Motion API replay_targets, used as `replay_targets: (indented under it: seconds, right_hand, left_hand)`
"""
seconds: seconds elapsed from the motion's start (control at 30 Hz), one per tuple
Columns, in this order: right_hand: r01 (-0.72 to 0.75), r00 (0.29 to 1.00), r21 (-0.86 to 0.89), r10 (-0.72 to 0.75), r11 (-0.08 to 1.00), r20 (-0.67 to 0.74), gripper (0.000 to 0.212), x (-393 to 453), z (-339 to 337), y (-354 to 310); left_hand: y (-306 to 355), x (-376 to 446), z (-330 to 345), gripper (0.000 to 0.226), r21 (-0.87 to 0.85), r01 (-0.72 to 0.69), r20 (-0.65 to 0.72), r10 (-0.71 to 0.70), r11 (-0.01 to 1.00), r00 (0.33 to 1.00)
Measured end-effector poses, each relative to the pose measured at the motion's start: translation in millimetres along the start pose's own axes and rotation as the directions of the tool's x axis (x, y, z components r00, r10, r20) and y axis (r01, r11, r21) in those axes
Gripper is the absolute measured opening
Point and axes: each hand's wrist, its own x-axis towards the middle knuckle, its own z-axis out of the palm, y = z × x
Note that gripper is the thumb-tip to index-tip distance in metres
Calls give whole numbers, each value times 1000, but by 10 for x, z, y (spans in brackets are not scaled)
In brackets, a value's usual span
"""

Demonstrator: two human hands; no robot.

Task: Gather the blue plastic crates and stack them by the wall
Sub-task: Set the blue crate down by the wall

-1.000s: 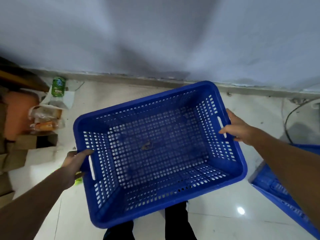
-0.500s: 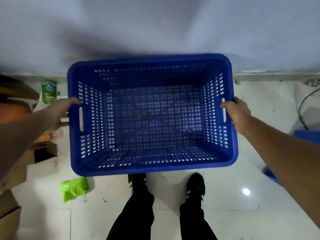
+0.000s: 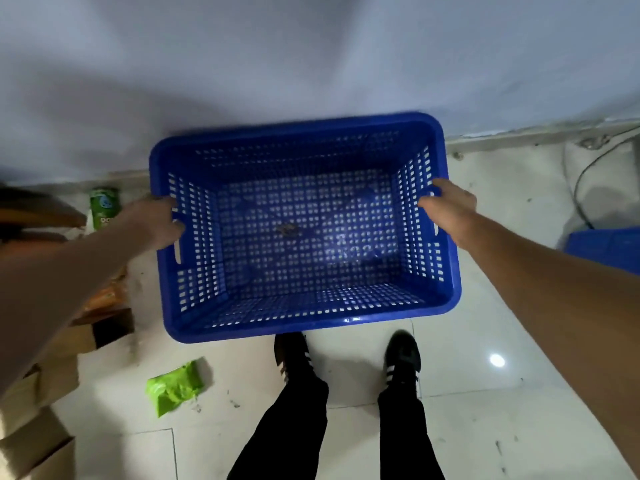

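A blue perforated plastic crate [image 3: 304, 320] is open side up in front of my feet, its far rim close against the pale wall [image 3: 311, 57]. My left hand [image 3: 156, 220] grips the crate's left rim above the handle slot. On the opposite side my right hand [image 3: 446, 206] holds the right rim, fingers curled over the edge. A second blue crate [image 3: 606, 244] shows partly at the right edge on the floor. The held crate has only a small scrap inside.
A green can [image 3: 104, 204] stands by the wall at left, next to cardboard boxes [image 3: 38, 427] and packets. A crumpled green wrapper [image 3: 173, 386] lies on the white tiles near my left shoe. A dark cable [image 3: 585, 178] runs along the floor at right.
The crate swung from a diagonal tilt to square with the wall and moved lower and closer to it. Both hands kept hold of its sides.
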Motion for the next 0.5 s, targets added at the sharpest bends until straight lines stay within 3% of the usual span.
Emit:
replay_targets:
  seconds: [0.1, 0.2, 0.33, 0.5]
  right_hand:
    - [133, 988, -52, -129, 990, 84, 59, -314, -204, 105]
    - [148, 987, -34, -145, 988, 66, 56, -519, -548, 396]
    - [66, 998, 28, -66, 997, -20, 46, -853, -1207, 996]
    - [-92, 976, 113, 112, 989, -184, 45, -1245, -2123, 2137]
  left_hand:
    - [577, -491, -364, 47, 146, -191, 123, 174, 971, 977]
    - [1119, -672, -509, 40, 236, -288, 193, 246, 928, 950]
    - [2220, -1017, -831, 37, 315, -444, 167, 411, 839, 896]
    - [3906, -1779, -832, 29, 182, -605, 77, 603, 775, 794]
